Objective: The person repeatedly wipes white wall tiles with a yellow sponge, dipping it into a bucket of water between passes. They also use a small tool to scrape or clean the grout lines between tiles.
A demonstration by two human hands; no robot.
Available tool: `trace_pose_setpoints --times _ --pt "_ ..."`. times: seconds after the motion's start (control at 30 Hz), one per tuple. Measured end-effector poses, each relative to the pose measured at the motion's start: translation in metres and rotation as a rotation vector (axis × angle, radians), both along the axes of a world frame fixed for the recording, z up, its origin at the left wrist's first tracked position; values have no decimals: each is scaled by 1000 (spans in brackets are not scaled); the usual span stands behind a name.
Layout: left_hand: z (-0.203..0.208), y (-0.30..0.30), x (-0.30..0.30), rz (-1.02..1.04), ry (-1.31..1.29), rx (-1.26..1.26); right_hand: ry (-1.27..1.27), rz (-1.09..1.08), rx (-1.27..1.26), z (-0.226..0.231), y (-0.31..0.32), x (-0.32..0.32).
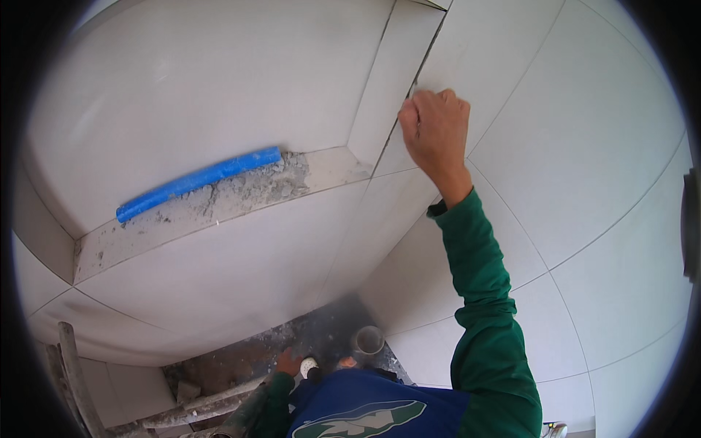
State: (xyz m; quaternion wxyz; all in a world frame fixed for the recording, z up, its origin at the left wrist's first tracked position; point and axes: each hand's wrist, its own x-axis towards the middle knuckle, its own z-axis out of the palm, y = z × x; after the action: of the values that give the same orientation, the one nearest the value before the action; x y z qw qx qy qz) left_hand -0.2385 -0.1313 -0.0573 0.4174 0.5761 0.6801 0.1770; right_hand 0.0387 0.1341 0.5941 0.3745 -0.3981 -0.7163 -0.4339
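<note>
Your right hand (436,131) fisted at tile joint (409,95), contents unseen; left hand (288,363) grip unclear. Press hard, tile could shift.

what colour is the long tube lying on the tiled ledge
Bright blue; the tube lies along the mortar-strewn ledge, seen clearly in the head view.

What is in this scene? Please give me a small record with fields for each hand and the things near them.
right hand: right hand raised, closed in a fist against the tiled wall, at a tile joint beside the recessed niche
left hand: left hand low, near a small white object; grip cannot be told
niche ledge: blue tube lies on grey mortar
floor: rough and bare, with a grey pipe opening
clothing: green sleeve
</note>
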Motion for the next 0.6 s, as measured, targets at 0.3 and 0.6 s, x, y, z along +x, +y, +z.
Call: trace_pose_setpoints --times 0.3,0.6 --pt "-3 -5 -5 -37 30 27 59 49 -79 -126 -1 6" --pt "-2 -6 -9 -68 76 67 114 66 -129 -167 -4 2"
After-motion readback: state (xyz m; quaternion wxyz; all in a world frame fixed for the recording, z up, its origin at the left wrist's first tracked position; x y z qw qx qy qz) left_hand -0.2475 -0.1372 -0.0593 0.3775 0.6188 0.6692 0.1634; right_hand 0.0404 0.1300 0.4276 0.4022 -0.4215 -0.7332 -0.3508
